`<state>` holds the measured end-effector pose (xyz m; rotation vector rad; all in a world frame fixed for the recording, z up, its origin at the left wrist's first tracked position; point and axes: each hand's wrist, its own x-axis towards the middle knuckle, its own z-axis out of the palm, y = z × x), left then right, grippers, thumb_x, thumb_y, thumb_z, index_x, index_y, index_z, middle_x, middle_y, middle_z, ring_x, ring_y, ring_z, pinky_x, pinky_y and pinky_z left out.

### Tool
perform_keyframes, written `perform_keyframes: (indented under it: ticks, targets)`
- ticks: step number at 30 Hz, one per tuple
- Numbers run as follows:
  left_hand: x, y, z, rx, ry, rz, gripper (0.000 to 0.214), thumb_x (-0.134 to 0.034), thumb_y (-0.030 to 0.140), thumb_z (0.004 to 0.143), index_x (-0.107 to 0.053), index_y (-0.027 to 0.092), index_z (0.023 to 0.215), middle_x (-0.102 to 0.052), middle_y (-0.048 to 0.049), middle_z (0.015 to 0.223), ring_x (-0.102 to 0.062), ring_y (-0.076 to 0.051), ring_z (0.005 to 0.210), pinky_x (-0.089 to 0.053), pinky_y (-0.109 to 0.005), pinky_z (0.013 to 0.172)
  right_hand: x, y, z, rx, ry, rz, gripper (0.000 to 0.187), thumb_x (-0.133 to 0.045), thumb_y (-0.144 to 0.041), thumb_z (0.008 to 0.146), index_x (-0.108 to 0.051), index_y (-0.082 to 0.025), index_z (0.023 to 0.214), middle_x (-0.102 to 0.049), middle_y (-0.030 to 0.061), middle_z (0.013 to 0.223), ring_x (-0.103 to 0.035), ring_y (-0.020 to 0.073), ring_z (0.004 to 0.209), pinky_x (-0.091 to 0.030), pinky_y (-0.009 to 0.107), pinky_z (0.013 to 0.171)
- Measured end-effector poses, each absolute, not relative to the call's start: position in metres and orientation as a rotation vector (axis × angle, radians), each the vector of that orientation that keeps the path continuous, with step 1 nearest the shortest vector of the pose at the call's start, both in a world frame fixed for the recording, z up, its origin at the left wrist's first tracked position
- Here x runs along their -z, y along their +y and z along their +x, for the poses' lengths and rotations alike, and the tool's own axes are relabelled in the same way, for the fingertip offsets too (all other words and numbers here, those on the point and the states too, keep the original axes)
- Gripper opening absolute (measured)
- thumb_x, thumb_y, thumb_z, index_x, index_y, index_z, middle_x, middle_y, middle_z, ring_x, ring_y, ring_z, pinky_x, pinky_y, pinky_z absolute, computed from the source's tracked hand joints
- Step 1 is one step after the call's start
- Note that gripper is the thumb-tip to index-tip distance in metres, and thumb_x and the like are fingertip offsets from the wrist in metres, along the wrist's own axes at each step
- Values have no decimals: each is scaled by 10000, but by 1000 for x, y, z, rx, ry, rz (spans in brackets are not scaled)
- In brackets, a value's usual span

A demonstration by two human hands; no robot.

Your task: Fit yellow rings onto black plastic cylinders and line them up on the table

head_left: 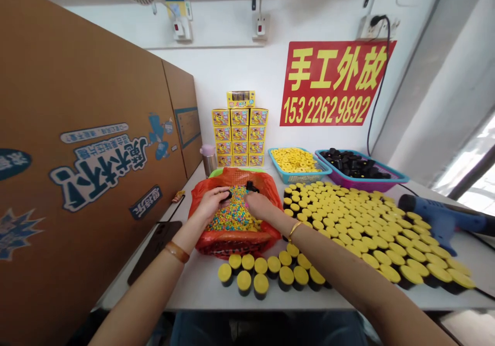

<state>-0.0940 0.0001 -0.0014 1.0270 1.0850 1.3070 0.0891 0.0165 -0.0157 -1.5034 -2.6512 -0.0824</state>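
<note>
An orange bag (235, 243) full of small multicoloured candies (234, 214) lies open on the white table. My left hand (212, 200) is curled over the candies and holds a small black cup (225, 196). Over the right part of the pile, my right hand (258, 203) pinches another black cup (251, 186). In front of the bag stands a cluster of black cups with yellow lids (266, 274). A much larger block of yellow-lidded cups (367, 227) covers the table to the right.
Large brown cartons (77, 145) wall off the left side. A dark phone (154, 248) lies by my left forearm. At the back stand stacked yellow boxes (240, 129), a blue basket of yellow lids (296, 161), a purple basket of black cups (353, 165) and a blue glue gun (444, 219).
</note>
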Motion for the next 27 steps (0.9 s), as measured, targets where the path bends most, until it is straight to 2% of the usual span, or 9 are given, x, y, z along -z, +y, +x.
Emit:
perform_keyframes:
  ticks: [3, 5, 10, 13, 15, 18, 21, 24, 27]
  targets:
    - [3, 2, -94, -1358, 1093, 1024, 249, -790, 156, 595, -706, 142, 830, -695, -36, 825, -650, -124, 676, -550, -254, 635, 19, 22, 87, 114, -2631, -1629, 366, -370, -5, 897, -670, -18, 1107, -657, 285, 1109, -670, 297, 1038, -542, 345, 805]
    - [4, 4, -94, -1379, 1103, 1041, 246, -800, 173, 581, -657, 147, 779, -663, -8, 731, -634, -125, 624, -543, -267, 612, 22, 24, 83, 100, -2676, -1586, 346, -405, 5, 878, -687, -17, 1078, -667, 286, 1087, -659, 298, 1052, -540, 346, 809]
    - [9, 11, -93, -1424, 1133, 1082, 256, -800, 203, 577, -595, 154, 722, -628, 9, 632, -603, -122, 560, -506, -265, 591, 27, 29, 78, -57, -2914, -1213, 260, -527, -3, 792, -740, -116, 889, -734, 126, 958, -665, 178, 923, -501, 241, 809]
    - [13, 15, -95, -1447, 1160, 1115, 199, -788, 226, 581, -640, 139, 682, -642, -11, 644, -592, -115, 583, -468, -241, 590, 31, 34, 80, -370, -2929, -826, 273, -555, -18, 728, -757, -143, 862, -742, 40, 845, -653, 142, 803, -484, 228, 774]
    - [16, 18, -97, -1472, 1183, 1111, 180, -781, 246, 587, -658, 134, 656, -647, -19, 659, -586, -112, 603, -458, -239, 604, 34, 39, 83, -667, -2745, -773, 259, -607, -78, 706, -767, -151, 896, -737, 6, 779, -644, 134, 720, -493, 231, 729]
    - [20, 21, -99, -1527, 1192, 1127, 201, -791, 261, 590, -677, 138, 701, -654, -19, 701, -587, -115, 645, -473, -253, 653, 37, 44, 86, -1066, -2340, -806, 260, -728, -237, 656, -765, -144, 896, -740, 11, 761, -656, 147, 688, -529, 262, 700]
    - [18, 18, -99, -1624, 1217, 1147, 299, -807, 235, 589, -689, 152, 850, -636, -4, 753, -579, -107, 674, -488, -255, 677, 34, 47, 89, -1232, -2069, -781, 338, -770, -332, 638, -748, -140, 915, -746, 35, 797, -682, 169, 728, -558, 312, 739]
    - [13, 12, -96, -1630, 1228, 1108, 333, -816, 241, 602, -676, 152, 891, -590, 9, 742, -554, -98, 634, -488, -253, 622, 24, 47, 96, -1020, -2139, -959, 307, -730, -256, 712, -728, -122, 988, -744, 53, 813, -692, 178, 763, -559, 315, 748]
    - [10, 8, -94, -1563, 1177, 1120, 329, -817, 245, 619, -664, 148, 893, -597, -3, 760, -570, -112, 639, -505, -264, 595, 13, 45, 99, -392, -2504, -1289, 209, -661, -122, 777, -731, -95, 972, -745, 112, 872, -699, 210, 824, -535, 303, 769]
